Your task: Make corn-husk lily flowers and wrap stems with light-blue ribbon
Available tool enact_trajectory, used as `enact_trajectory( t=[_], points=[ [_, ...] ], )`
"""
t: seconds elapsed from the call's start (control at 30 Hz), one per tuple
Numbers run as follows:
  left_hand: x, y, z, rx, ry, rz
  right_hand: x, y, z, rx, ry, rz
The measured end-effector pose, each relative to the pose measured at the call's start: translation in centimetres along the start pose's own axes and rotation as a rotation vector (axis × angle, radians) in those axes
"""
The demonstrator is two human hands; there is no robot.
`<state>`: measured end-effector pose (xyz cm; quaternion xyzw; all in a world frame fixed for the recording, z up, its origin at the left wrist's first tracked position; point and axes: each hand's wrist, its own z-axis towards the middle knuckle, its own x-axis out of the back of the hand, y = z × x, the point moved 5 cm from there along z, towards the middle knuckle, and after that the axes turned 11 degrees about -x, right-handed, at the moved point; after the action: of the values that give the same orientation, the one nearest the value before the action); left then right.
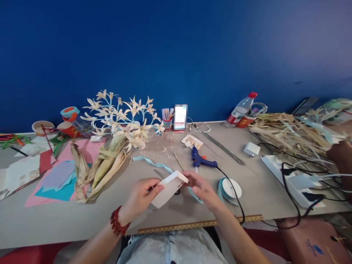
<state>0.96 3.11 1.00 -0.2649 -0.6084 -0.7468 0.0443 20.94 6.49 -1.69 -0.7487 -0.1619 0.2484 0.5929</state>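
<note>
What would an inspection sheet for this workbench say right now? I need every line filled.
Surface: grey table, crowded, bare mainly at the near left.
Job's things: white card, folded, held above the near table edge.
Clutter: blue glue gun and ribbon spool close behind the card; dried flowers, corn husks and coloured paper at left; husk pile at right; bottle and pen cup at the back.
Grippers: left hand and right hand each pinch one end of the white card.
Cables: black cord runs from the glue gun past the spool and over the table edge; more black cords at the power strip.
Surroundings: blue wall; another person's hand at the right edge.
</note>
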Motion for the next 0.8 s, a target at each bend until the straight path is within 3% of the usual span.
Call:
enact_trajectory(
  t=[0.1,0.2,0.33,0.6,0.8],
  points=[
    [-0.1,1.3,0.1,-0.062,-0.073,0.186,0.5,-3.6,0.0,0.078,0.072,-0.259],
    [-0.4,2.5,0.0,-0.105,-0.142,0.303,-1.0,-5.0,0.3,0.004,0.006,-0.482],
    [-0.4,3.2,-0.3,-0.124,-0.203,0.351,-2.3,-4.7,0.5,-0.009,-0.055,-0.623],
    [-0.3,4.0,0.2,-0.166,-0.34,0.287,-3.1,-4.7,-0.1,0.16,0.024,-0.79],
    [-0.4,4.8,0.7,-0.215,-0.314,0.309,-2.6,-4.2,0.0,0.02,0.021,-0.708]
  ],
)
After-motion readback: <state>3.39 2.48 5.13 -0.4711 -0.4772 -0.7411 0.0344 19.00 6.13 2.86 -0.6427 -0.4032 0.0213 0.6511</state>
